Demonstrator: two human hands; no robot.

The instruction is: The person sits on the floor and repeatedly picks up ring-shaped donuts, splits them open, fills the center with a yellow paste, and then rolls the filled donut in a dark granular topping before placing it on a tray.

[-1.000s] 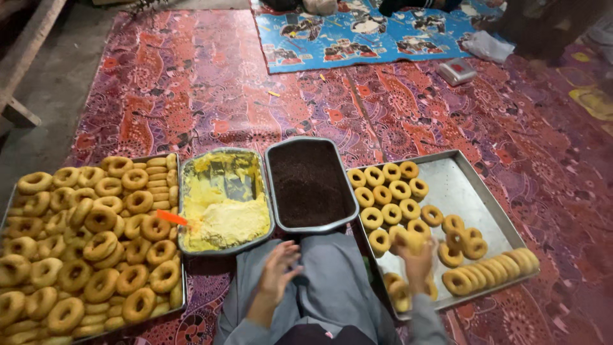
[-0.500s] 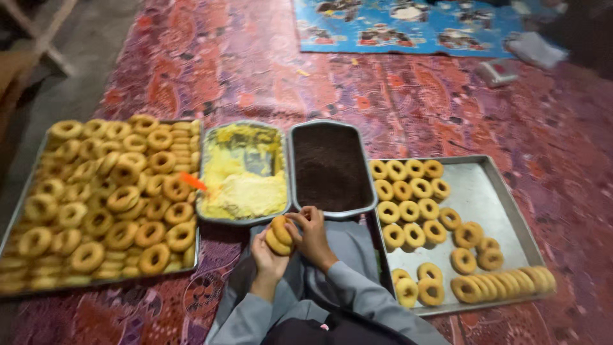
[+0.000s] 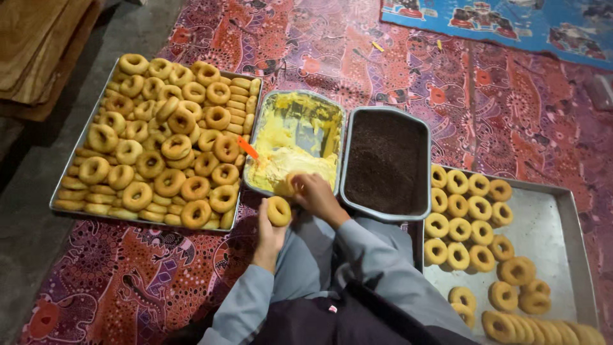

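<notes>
Home-style bakery floor, patterned red mat, metal trays of ring doughnuts, concrete floor

The metal trays are showing a dull grey sheen, and the doughnuts are looking matt and golden. The yellow spread is glistening, soft and greasy, while the dark crumbs are lying grainy (almost like soil). The patterned cloth is looking woven; the boards are looking wooden.
</notes>
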